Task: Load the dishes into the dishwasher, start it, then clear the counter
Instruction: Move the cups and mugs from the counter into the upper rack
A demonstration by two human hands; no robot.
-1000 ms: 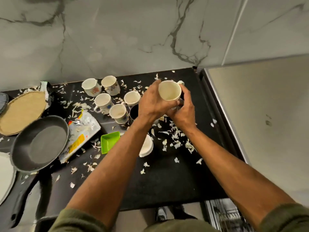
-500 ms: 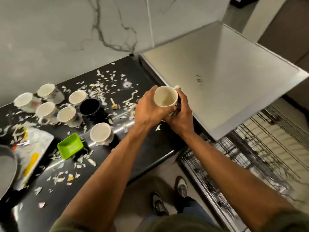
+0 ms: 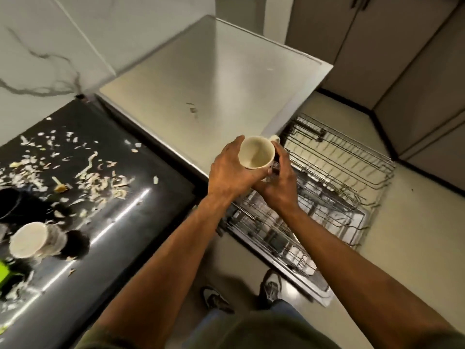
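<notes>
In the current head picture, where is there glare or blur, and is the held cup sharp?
Head view: bright glare streaks cross the black counter; the cup standing there and the scraps look blurred; the held cup is fairly sharp between left hand and right hand; wide-angle lens bends the edges.

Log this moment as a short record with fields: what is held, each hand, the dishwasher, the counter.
held item: cream mug, upright, mouth facing the camera, looks empty
left hand: wrapped around the mug's left side
right hand: cupped on the mug's right side and base
dishwasher racks: pulled out, wire racks look mostly empty
mug position: above the near edge of the racks, not set down
black counter: littered with pale scraps; a white cup stands on it
</notes>
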